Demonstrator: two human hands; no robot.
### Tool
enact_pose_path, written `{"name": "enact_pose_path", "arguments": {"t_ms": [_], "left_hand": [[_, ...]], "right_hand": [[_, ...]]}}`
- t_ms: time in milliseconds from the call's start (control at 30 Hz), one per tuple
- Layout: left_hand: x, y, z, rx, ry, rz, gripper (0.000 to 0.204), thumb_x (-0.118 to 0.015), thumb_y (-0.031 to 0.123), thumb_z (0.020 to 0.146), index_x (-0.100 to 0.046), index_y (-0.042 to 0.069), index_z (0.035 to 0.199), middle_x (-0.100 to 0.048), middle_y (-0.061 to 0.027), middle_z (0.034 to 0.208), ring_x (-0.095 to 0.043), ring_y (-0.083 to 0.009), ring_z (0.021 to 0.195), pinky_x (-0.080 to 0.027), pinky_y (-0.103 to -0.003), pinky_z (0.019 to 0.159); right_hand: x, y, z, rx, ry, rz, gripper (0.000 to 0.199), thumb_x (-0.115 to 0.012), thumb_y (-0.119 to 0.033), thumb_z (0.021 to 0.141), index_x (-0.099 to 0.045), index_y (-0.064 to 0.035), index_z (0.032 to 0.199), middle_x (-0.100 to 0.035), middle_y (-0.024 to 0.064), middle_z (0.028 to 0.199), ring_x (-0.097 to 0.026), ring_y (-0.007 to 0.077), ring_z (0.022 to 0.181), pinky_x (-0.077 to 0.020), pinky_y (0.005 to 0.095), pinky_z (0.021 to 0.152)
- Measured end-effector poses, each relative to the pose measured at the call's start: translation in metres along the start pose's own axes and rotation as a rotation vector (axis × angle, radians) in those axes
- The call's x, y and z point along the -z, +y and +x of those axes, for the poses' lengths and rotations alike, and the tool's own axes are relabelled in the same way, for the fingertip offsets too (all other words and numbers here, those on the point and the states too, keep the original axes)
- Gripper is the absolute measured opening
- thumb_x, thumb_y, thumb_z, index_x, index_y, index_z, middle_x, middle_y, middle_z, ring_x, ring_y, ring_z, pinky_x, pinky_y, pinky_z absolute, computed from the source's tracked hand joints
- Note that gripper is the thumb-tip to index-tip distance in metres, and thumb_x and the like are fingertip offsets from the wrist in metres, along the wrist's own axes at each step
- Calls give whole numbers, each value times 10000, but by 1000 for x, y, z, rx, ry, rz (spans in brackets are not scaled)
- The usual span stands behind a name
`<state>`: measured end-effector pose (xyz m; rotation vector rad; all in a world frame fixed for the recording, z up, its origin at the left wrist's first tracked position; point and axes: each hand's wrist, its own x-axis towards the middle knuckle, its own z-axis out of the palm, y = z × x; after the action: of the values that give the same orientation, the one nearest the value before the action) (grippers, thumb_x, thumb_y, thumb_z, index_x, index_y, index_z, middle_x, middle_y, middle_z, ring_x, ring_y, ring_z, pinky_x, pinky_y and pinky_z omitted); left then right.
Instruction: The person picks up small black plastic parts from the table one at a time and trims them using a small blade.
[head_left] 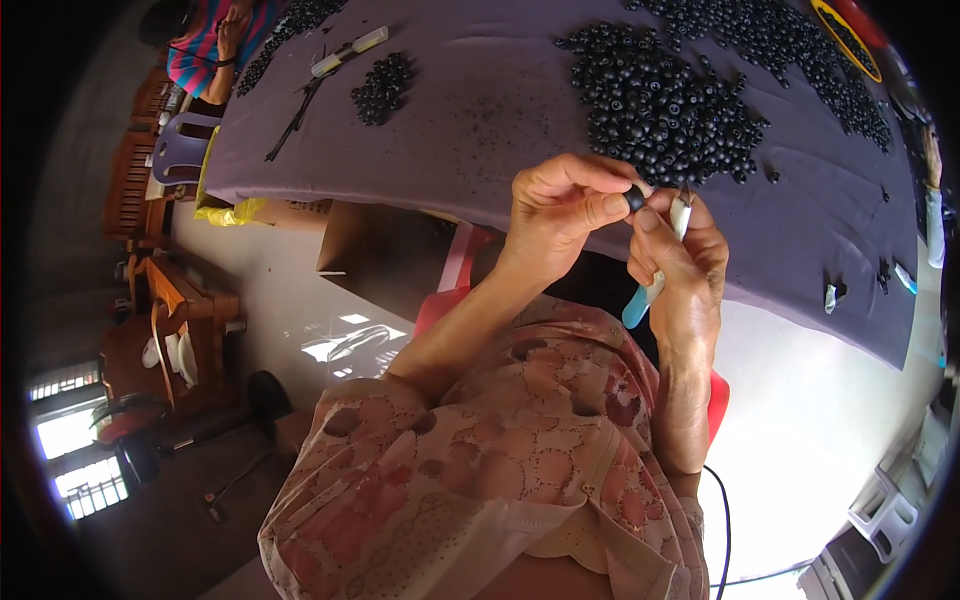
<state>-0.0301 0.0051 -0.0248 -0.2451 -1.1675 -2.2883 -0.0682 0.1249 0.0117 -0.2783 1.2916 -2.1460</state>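
My left hand (562, 208) is closed, pinching a small black round piece (635, 198) between thumb and fingertips. Close beside it, touching or nearly touching, is my right hand (688, 245), its fingers wrapped around a slim knife (679, 219). The knife has a white handle with a light-blue end, and its short dark point sticks up past my fingers. Both hands are held up at the near edge of the purple-grey tablecloth (470, 120). Just beyond them lies a large heap of similar black pieces (665, 105), several showing round holes.
More black pieces (770, 35) spread toward a yellow-rimmed container (845, 40) at the far right. A smaller pile (382, 88) lies left, near a thin dark tool with a pale handle (348, 52). Another person (222, 45) is at the far left. An open cardboard box (390, 255) stands under the table edge.
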Motion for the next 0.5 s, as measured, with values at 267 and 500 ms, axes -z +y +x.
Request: {"name": "enact_pose_path", "arguments": {"t_ms": [267, 500], "left_hand": [[13, 9, -3, 83, 167, 87, 108, -554, -46, 755, -582, 2, 847, -597, -108, 847, -574, -161, 758, -474, -291, 715], [158, 76, 33, -184, 443, 1244, 120, -572, -76, 671, -615, -2, 755, -594, -82, 732, -563, -143, 672, -446, -249, 594]], "right_hand": [[-15, 9, 5, 69, 34, -209, 54, -540, -53, 783, -522, -45, 834, -410, -51, 591, -296, 10, 460, -235, 165, 404], [18, 33, 10, -18, 113, -268, 42, -546, -80, 794, -536, -71, 834, -368, -86, 569, -261, -13, 449, -185, 142, 386]]}}
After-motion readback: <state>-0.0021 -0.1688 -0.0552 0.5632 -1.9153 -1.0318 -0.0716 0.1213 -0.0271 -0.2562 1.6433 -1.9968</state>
